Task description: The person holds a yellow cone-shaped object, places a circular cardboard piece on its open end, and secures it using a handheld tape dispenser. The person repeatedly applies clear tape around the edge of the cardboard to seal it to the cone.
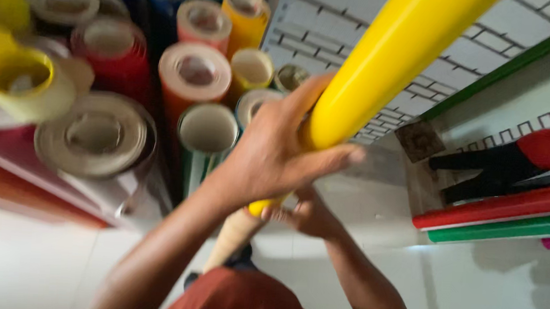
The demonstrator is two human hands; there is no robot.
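The left hand [268, 154] is wrapped around a long yellow roll [385, 59], fingers clenched on its lower part. The roll runs from centre frame up toward the far right. The right hand [309, 215] touches the roll's near end from below; its grip is blurred and cannot be told. Upright rolls [194, 71] in orange, red and yellow stand at left. Red and green rolls [503, 215] lie at right.
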